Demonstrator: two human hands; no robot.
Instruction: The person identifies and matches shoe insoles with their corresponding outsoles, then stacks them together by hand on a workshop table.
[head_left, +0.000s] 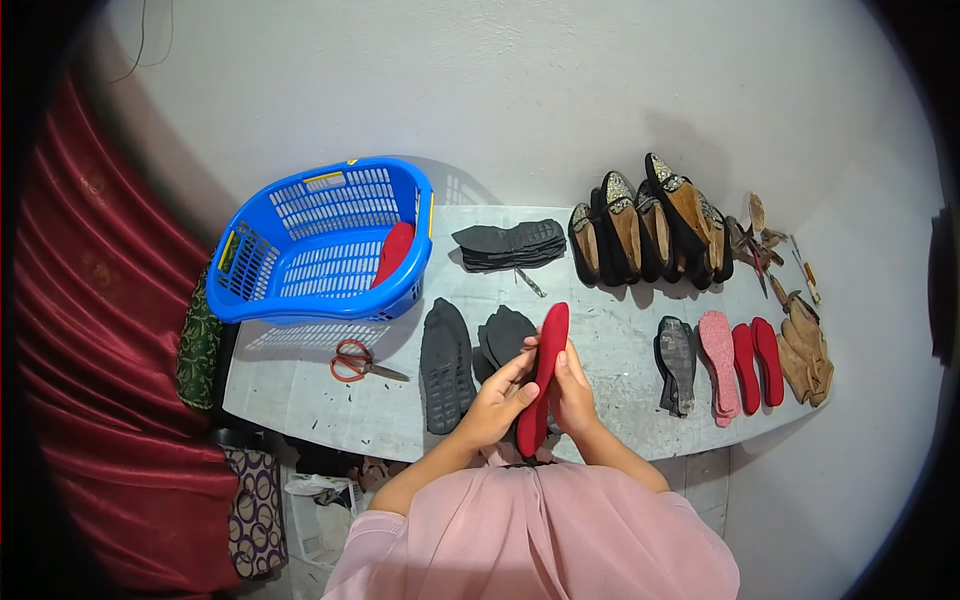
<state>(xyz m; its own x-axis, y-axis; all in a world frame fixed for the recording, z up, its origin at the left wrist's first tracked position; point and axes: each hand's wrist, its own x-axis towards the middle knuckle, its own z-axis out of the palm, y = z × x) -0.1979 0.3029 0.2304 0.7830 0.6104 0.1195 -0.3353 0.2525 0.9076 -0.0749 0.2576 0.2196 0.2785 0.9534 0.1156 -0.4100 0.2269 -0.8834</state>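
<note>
A red insole (545, 375) is held on edge between my two hands, above the table's front edge. My left hand (500, 400) wraps its near side, thumb pressed against the red face. On the other side, my right hand (572, 388) grips it with the fingers partly hidden behind it. Just beyond my left hand lie dark grey soles (505, 333), partly covered by that hand. A longer stack of dark soles (446, 365) rests to their left.
A blue basket (300, 305) holding a red insole (395, 250) stands back left. Orange-handled scissors (365, 364) lie before it. Black shoes (620, 225) line the back right. Grey soles (676, 365), pink insoles (718, 365), red insoles (766, 360) and tan pieces (806, 355) lie on the right.
</note>
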